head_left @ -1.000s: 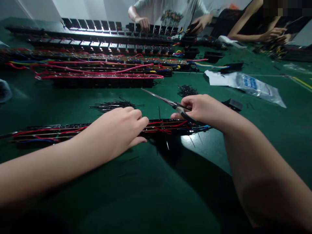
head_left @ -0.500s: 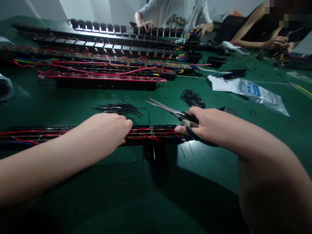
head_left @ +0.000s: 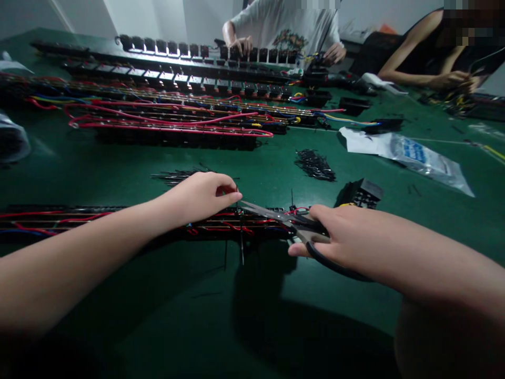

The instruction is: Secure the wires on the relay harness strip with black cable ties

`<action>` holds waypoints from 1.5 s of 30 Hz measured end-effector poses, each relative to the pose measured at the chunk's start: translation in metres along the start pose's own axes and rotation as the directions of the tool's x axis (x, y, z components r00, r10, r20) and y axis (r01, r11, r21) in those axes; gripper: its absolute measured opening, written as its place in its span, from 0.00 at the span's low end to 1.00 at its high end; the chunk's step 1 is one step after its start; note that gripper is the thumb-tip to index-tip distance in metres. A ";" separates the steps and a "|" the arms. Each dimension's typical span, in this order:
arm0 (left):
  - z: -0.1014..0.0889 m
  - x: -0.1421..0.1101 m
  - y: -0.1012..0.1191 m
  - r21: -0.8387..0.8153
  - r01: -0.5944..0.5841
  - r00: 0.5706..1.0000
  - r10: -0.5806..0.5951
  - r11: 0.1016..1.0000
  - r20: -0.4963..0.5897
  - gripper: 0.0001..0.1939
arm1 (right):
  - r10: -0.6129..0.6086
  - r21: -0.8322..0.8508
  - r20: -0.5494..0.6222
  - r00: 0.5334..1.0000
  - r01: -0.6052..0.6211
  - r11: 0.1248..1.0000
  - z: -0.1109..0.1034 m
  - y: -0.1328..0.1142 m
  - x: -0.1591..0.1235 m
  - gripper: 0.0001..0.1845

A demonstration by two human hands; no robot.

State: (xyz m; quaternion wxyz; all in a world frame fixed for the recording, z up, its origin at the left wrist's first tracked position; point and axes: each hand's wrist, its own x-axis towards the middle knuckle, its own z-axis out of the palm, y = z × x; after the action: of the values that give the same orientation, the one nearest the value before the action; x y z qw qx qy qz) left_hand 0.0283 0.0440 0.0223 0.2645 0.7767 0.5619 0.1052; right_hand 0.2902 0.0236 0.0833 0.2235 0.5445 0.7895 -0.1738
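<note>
My left hand [head_left: 199,197] is closed in a pinch on the upper end of a thin black cable tie [head_left: 242,245], which crosses a long black strip [head_left: 82,215] laced with red and blue wires. Black-handled scissors [head_left: 266,211] are in my right hand [head_left: 351,237], fingers through the loops. Their tips point left and sit close to the pinched end, just by my left fingertips; whether they touch the tie I cannot tell. More tie ends stick out of the strip. Behind my left hand lies a heap of cable ties [head_left: 171,177], partly covered.
Another pile of ties [head_left: 314,164] lies farther back, with a black connector block [head_left: 363,193] to its right. Wired strips [head_left: 169,123] with pink cable stretch across the green table. A plastic bag [head_left: 430,158] lies at right. Two people work across the table.
My left hand has risen from the strip and moved right to pinch the tie's end. My right hand has lowered the scissors, bringing their tips to my left fingers.
</note>
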 end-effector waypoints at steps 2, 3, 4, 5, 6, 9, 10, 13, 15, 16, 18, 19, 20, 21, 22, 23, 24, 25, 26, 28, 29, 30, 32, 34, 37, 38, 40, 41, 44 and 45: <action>0.004 0.000 0.000 -0.056 -0.025 0.999 0.024 0.998 -0.022 0.15 | 0.036 -0.057 0.053 0.998 -0.033 0.998 0.001 -0.007 0.002 0.33; 0.005 -0.001 0.000 -0.078 -0.041 0.999 0.039 0.996 -0.035 0.14 | 0.036 -0.070 0.062 0.997 -0.032 0.997 0.001 -0.010 0.003 0.33; 0.006 -0.001 0.000 -0.096 -0.058 0.997 0.054 0.994 -0.048 0.13 | 0.029 -0.078 0.049 0.998 -0.026 0.997 0.002 -0.013 0.005 0.32; 0.006 -0.001 0.000 -0.110 -0.075 0.996 0.068 0.991 -0.059 0.12 | 0.021 -0.084 0.034 0.999 -0.018 0.996 0.003 -0.016 0.006 0.31; 0.006 -0.001 0.000 -0.121 -0.090 0.994 0.082 0.989 -0.069 0.12 | 0.017 -0.094 0.025 1.000 -0.015 0.995 0.004 -0.019 0.008 0.30; 0.006 -0.002 0.000 -0.144 -0.119 0.990 0.107 0.982 -0.090 0.11 | -0.002 -0.123 -0.003 1.000 0.002 0.992 0.006 -0.023 0.011 0.27; 0.006 -0.002 0.000 -0.150 -0.124 0.989 0.111 0.981 -0.096 0.10 | -0.010 -0.132 -0.013 1.000 0.009 0.991 0.007 -0.023 0.012 0.27; 0.006 -0.002 0.000 -0.167 -0.128 0.988 0.112 0.978 -0.102 0.10 | -0.032 -0.158 -0.048 0.998 0.024 0.987 0.010 -0.024 0.014 0.28; 0.006 -0.001 0.001 -0.179 -0.125 0.989 0.109 0.976 -0.098 0.10 | -0.038 -0.178 -0.063 0.997 0.026 0.984 0.012 -0.025 0.015 0.28; 0.006 -0.001 0.001 -0.185 -0.123 0.990 0.106 0.975 -0.097 0.10 | -0.034 -0.185 -0.068 0.997 0.021 0.983 0.012 -0.026 0.015 0.28; 0.006 0.000 0.000 -0.197 -0.118 0.990 0.100 0.973 -0.096 0.10 | -0.019 -0.186 -0.063 0.998 0.007 0.982 0.013 -0.028 0.016 0.30; 0.006 0.000 0.000 -0.202 -0.114 0.991 0.096 0.973 -0.096 0.09 | -0.010 -0.185 -0.060 0.998 -0.002 0.983 0.012 -0.029 0.016 0.31; 0.006 0.001 0.000 -0.208 -0.111 0.991 0.092 0.972 -0.096 0.09 | 0.000 -0.185 -0.059 0.998 -0.011 0.983 0.012 -0.030 0.016 0.32; 0.006 0.001 0.000 -0.213 -0.108 0.991 0.089 0.971 -0.096 0.09 | 0.003 -0.186 -0.055 0.999 -0.013 0.982 0.012 -0.031 0.016 0.32; 0.007 0.001 -0.001 -0.219 -0.105 0.992 0.086 0.970 -0.096 0.09 | 0.003 -0.193 -0.052 0.999 -0.013 0.981 0.011 -0.032 0.015 0.32; 0.007 0.001 -0.001 -0.224 -0.103 0.992 0.084 0.969 -0.095 0.09 | 0.003 -0.203 -0.050 0.999 -0.013 0.979 0.010 -0.032 0.015 0.32; 0.007 0.001 -0.001 -0.229 -0.102 0.992 0.081 0.968 -0.096 0.09 | 0.000 -0.214 -0.050 0.999 -0.011 0.977 0.010 -0.033 0.015 0.31; 0.007 0.002 -0.001 -0.233 -0.100 0.992 0.080 0.967 -0.096 0.09 | -0.006 -0.225 -0.050 0.999 -0.005 0.974 0.009 -0.033 0.014 0.31; 0.007 0.002 -0.001 -0.237 -0.099 0.992 0.078 0.966 -0.096 0.09 | -0.013 -0.236 -0.052 0.999 0.001 0.972 0.008 -0.033 0.014 0.32; 0.007 0.002 -0.001 -0.242 -0.097 0.993 0.077 0.966 -0.091 0.09 | -0.023 -0.254 -0.061 0.998 0.007 0.967 0.006 -0.033 0.013 0.32; 0.007 0.002 -0.001 -0.243 -0.096 0.993 0.076 0.965 -0.088 0.09 | -0.029 -0.259 -0.063 0.998 0.012 0.966 0.006 -0.033 0.013 0.33; 0.007 0.002 -0.001 -0.245 -0.095 0.994 0.076 0.965 -0.084 0.09 | -0.034 -0.262 -0.066 0.997 0.015 0.965 0.005 -0.033 0.013 0.33; 0.007 0.002 -0.001 -0.248 -0.095 0.994 0.077 0.964 -0.081 0.09 | -0.040 -0.266 -0.076 0.996 0.019 0.964 0.004 -0.033 0.013 0.32; 0.007 0.002 -0.001 -0.254 -0.096 0.994 0.077 0.962 -0.084 0.09 | -0.049 -0.269 -0.087 0.995 0.023 0.963 0.004 -0.033 0.013 0.32; 0.008 0.003 -0.002 -0.270 -0.096 0.993 0.074 0.958 -0.092 0.08 | -0.057 -0.276 -0.100 0.993 0.028 0.961 0.005 -0.033 0.013 0.31; 0.009 0.003 -0.002 -0.278 -0.096 0.993 0.072 0.956 -0.096 0.07 | -0.058 -0.280 -0.106 0.993 0.027 0.960 0.006 -0.033 0.013 0.31; 0.009 0.004 -0.002 -0.296 -0.093 0.993 0.065 0.951 -0.102 0.07 | -0.052 -0.296 -0.117 0.992 0.016 0.955 0.006 -0.033 0.013 0.27; 0.009 0.004 -0.002 -0.305 -0.092 0.992 0.062 0.948 -0.106 0.07 | -0.049 -0.305 -0.119 0.992 0.011 0.952 0.006 -0.033 0.014 0.25; 0.008 0.004 -0.002 -0.335 -0.088 0.992 0.052 0.938 -0.117 0.07 | -0.042 -0.334 -0.103 0.994 0.005 0.942 0.003 -0.032 0.015 0.20; 0.008 0.005 -0.002 -0.345 -0.088 0.991 0.049 0.934 -0.121 0.07 | -0.035 -0.337 -0.105 0.994 -0.002 0.942 0.001 -0.032 0.015 0.19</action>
State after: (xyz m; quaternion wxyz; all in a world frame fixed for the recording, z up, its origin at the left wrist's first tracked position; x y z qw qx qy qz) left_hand 0.0319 0.0464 0.0140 0.3630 0.7293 0.5207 0.2555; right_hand 0.2561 0.0239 0.0747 0.2681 0.5003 0.8233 -0.0085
